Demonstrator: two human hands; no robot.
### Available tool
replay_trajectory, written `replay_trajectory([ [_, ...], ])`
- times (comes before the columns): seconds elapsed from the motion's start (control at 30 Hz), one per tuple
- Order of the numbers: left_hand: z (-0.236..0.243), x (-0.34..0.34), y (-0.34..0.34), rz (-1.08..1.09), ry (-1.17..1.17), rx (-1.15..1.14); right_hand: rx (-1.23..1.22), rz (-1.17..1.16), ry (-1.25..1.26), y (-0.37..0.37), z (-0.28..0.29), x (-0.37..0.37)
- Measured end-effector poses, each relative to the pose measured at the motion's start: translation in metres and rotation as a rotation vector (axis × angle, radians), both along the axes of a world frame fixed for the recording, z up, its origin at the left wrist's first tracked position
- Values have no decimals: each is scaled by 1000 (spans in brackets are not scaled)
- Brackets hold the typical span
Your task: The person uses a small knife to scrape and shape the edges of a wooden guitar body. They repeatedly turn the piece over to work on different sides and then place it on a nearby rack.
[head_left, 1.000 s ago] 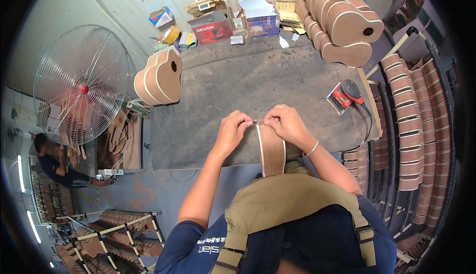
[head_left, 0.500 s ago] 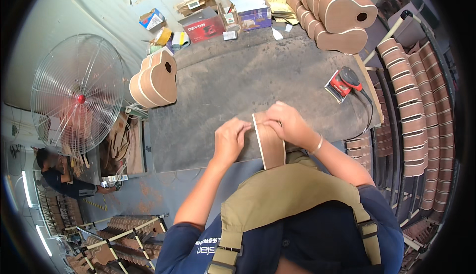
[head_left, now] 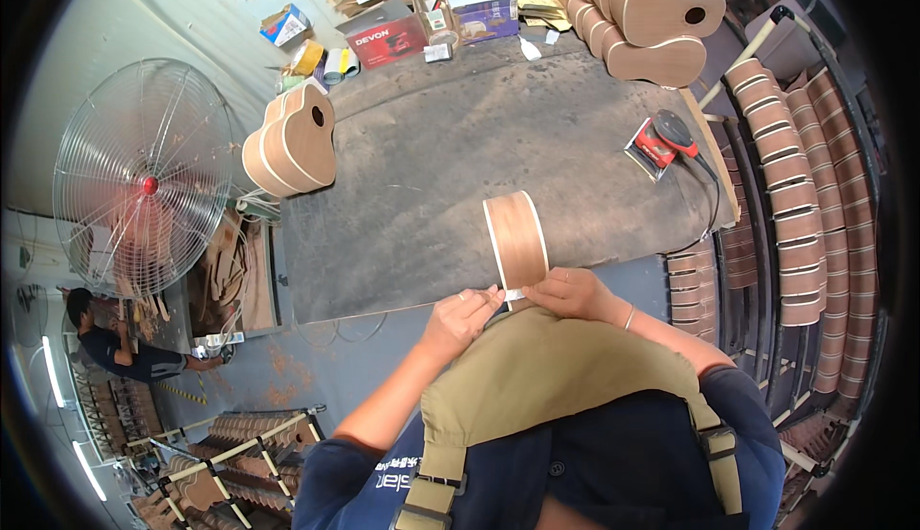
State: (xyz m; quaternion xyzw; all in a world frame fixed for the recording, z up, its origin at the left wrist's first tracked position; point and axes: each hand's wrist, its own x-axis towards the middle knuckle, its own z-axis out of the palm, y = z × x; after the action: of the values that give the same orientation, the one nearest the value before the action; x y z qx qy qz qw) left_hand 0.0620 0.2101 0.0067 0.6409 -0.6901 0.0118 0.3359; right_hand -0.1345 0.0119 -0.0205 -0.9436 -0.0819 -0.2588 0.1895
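Observation:
A small instrument body (head_left: 518,241), ukulele-like, stands on its side at the table's near edge, its brown wooden side facing up between two cream edge strips. Its near end meets my olive apron (head_left: 565,362). At that end my left hand (head_left: 467,317) is closed, fingertips pressed together by the left edge strip. My right hand (head_left: 572,295) is closed too, its thumb and fingers bent at the opposite edge. Between the fingertips lies a small whitish piece (head_left: 515,294) across the wood; what it is I cannot make out.
Another instrument body (head_left: 297,142) stands at the table's left edge. A red sander (head_left: 659,142) with a cable lies on the right. Stacked bodies (head_left: 661,12), boxes (head_left: 386,41) and tape rolls (head_left: 307,57) line the back. A large fan (head_left: 149,180), racks (head_left: 781,195) and a person (head_left: 120,343) are around.
Both hands have moved down along the body's side, from its far part to the end near my apron. The view has shifted slightly.

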Motion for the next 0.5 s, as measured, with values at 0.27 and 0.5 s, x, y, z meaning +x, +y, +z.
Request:
replay_trajectory([
  [0.27, 11, 9, -6, -174, 338, 387, 277, 77, 317, -4, 21, 0],
  [0.5, 62, 33, -93, 201, 171, -4, 465, -299, -17, -55, 77, 57],
])
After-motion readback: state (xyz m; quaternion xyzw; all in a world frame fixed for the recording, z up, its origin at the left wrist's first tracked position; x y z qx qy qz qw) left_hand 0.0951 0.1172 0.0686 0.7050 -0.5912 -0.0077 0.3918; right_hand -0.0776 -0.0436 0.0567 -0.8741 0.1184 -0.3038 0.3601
